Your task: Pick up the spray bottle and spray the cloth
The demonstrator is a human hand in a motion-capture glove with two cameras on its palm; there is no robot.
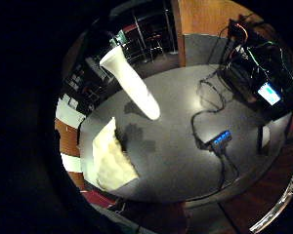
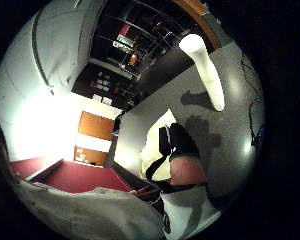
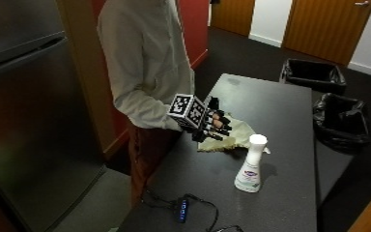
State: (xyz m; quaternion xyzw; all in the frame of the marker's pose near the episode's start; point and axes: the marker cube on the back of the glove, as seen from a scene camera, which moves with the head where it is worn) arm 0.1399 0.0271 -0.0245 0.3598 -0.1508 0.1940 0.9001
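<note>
Dark worktop (image 3: 282, 111) carries a pale cloth (image 3: 232, 137) and, near it, an upright white spray bottle (image 3: 251, 166), while the gloved hand (image 3: 210, 124) hovers over the cloth, fingers relaxed, holding nothing.

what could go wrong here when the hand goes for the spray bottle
The spray bottle is tall, narrow and stands free on the table, so a sideways bump from the gloved right hand could tip it. The hand hangs over the cloth, which lies close beside the bottle, so reaching across might drag the cloth. A tipped bottle could roll towards the cable hub.
</note>
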